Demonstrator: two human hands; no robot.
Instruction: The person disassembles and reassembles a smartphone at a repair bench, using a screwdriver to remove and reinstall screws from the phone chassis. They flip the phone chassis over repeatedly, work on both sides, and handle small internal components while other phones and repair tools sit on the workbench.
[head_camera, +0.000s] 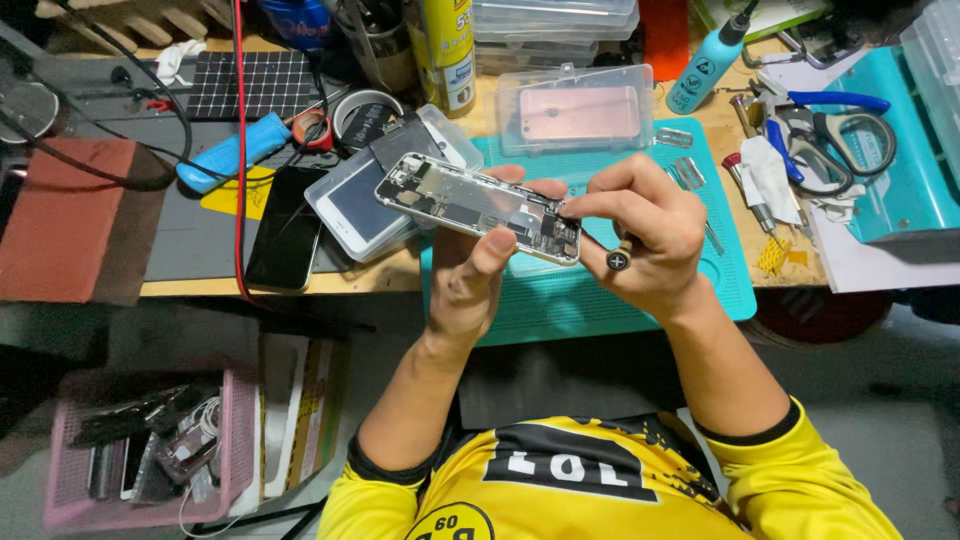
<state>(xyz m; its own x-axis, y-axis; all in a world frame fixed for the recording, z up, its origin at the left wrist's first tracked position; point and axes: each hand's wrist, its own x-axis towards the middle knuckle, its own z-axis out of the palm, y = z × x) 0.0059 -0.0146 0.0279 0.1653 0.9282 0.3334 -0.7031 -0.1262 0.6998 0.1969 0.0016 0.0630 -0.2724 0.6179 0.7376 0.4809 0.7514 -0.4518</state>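
Two hands worked over the teal mat (590, 300), both raised just above its near half. The left hand (470, 280) gripped an opened phone (480, 208) from beneath, thumb pressed on its near edge and fingertips curled over the far edge, so the palm side of the phone was hidden. The right hand (645, 225) was closed around a small screwdriver (618, 258); only its round cross-marked cap showed below the fingers, and the tip was covered by the fingertips, seemingly at the phone's right end.

Beyond the mat's far edge lay a clear plastic case (575, 110) with a pink phone (578, 112) inside, somewhat blurred by the lid. Left of the mat, two more phones overlapped: a white one (355, 205) partly hidden under the held phone, and a black one (287, 240) at the desk's edge. A red cable (239, 150) ran down across them. Right of the mat sat a blue bottle (705, 65), scissors (840, 135) and loose tools, hard to sort apart. Below and left of the mat, on the floor, a pink basket (235, 440) held a dark jumble of parts that could not be made out.
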